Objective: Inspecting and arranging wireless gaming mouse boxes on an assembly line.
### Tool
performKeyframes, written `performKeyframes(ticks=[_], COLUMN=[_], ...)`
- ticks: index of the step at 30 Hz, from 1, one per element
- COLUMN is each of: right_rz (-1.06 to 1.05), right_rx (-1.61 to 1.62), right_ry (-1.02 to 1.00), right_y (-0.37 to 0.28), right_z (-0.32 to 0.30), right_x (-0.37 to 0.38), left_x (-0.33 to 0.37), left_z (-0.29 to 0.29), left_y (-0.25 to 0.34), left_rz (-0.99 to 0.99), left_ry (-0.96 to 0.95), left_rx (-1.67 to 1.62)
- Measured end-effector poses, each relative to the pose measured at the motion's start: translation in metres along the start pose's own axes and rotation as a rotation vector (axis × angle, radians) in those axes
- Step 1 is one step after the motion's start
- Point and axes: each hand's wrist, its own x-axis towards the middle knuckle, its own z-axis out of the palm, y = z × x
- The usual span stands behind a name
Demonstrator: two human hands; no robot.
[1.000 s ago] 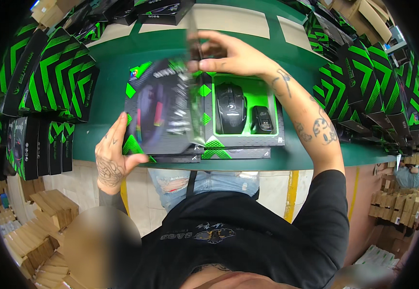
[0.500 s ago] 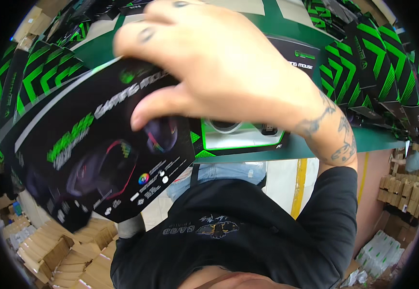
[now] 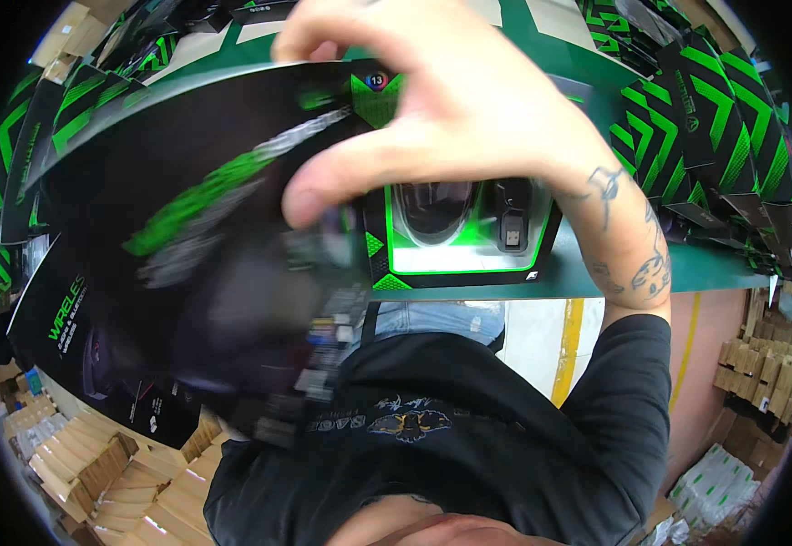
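My right hand (image 3: 432, 118) reaches across from the right, its forearm tattooed. Its thumb presses the front of a black printed mouse box sleeve (image 3: 223, 300), which is smeared by motion, while the fingers curl over the top edge. Behind the sleeve, lower left, a second black printed sleeve or box (image 3: 114, 355) shows in part. My left hand is hidden behind these. Under my right wrist, on the green table, lies a black-and-green window box (image 3: 460, 278). Through its window show a dark mouse (image 3: 434, 211) and a small USB receiver (image 3: 512, 238).
Black boxes with green chevrons stand stacked on the right (image 3: 719, 118) and at the left (image 3: 96, 105). The green table edge (image 3: 651, 273) runs before my body. Brown cartons (image 3: 150, 491) lie on the floor at lower left, with more flat cartons (image 3: 765, 369) at right.
My right hand has shifted slightly right with the sleeve, which swings and blurs. The second sleeve behind it now shows at lower left. More of the window box is uncovered.
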Motion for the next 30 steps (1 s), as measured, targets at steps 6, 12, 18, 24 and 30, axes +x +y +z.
performKeyframes(ticks=[6, 12, 18, 24, 30], right_rz=[-0.033, 0.583, 0.777, 0.632, 0.705], right_rx=[1.125, 0.240, -0.009, -0.099, -0.264], right_ry=[0.553, 0.620, 0.259, 0.572, 0.945], right_y=[0.090, 0.013, -0.031, -0.019, 0.043], right_z=[0.021, 0.072, 0.109, 0.144, 0.093], right_x=[-0.091, -0.149, -0.153, -0.166, -0.131], left_x=[-0.014, -0.018, 0.042, 0.066, 0.179], left_z=[-0.014, -0.035, -0.045, -0.018, 0.046], left_y=[-0.009, -0.008, 0.000, -0.004, 0.040], left_rz=[0.021, -0.366, 0.033, 0.131, 0.009], left_ry=[0.072, -0.054, -0.576, -0.614, -0.492], left_rx=[0.156, -0.050, -0.207, -0.173, -0.191])
